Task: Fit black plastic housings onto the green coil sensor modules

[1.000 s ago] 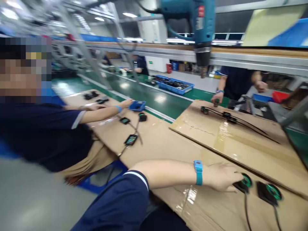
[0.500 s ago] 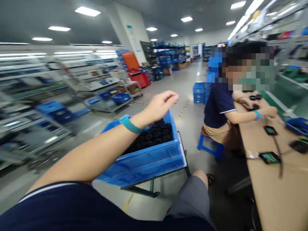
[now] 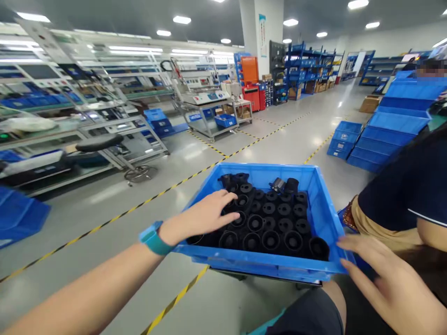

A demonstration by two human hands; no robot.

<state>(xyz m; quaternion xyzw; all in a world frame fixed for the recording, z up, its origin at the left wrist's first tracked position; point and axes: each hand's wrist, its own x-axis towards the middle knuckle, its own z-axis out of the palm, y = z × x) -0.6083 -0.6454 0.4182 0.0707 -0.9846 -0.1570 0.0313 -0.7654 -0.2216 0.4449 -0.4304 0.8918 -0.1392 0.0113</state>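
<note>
A blue plastic bin (image 3: 258, 260) stands before me, filled with rows of black round parts (image 3: 270, 239) that have hollow centres. Two black cylindrical pieces (image 3: 284, 185) lie loose on top at the back. My left hand (image 3: 209, 211), with a teal band on its wrist, reaches over the bin's left side. Its thumb and fingers are spread above the parts, and whether they touch any is unclear. At the front right corner of the bin is my right hand (image 3: 391, 279), slightly blurred, fingers apart beside the rim. It holds nothing that I can see.
A seated co-worker in a dark shirt (image 3: 394, 167) is close on my right. Stacked blue bins (image 3: 387, 135) stand behind that person. Yellow-black tape (image 3: 157, 197) crosses the floor; metal carts (image 3: 209, 116) and a wheeled stool (image 3: 139, 173) are at the left.
My view has swung left toward the bin, so the work table is out of sight. My left hand now hangs lower over the parts. My right hand has come into view.
</note>
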